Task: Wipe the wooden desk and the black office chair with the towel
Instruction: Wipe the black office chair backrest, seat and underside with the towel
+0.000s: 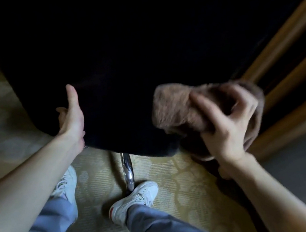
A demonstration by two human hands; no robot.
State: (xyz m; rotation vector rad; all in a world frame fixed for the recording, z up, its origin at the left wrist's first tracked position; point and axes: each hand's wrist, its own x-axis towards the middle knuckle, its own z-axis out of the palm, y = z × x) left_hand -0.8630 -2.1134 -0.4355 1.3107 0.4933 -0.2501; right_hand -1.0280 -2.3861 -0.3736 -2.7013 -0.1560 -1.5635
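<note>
A black chair (128,59) is seen from above and behind, its dark back filling most of the upper view. Its left edge is gripped by the left hand (72,121): the thumb (73,96) is laid straight up along the dark surface, while the other fingers are wrapped behind the edge and are mostly hidden. A brown towel (175,108) is held bunched in the right hand (228,123), whose fingers (198,104) are curled over the cloth. Both are blurred. The towel is pressed against the lower right part of the chair, near its bottom corner, and part of it hangs below the hand. The wooden table (287,38) is seen at the right, just beside the chair and behind the towel, though whether cloth and wood touch cannot be told. A chrome leg (128,170) is visible under the chair, reaching down to the patterned carpet (179,182). Two white shoes (135,199) and grey-blue trousers (163,229) are seen below, with one shoe set just beside the leg's foot.
</note>
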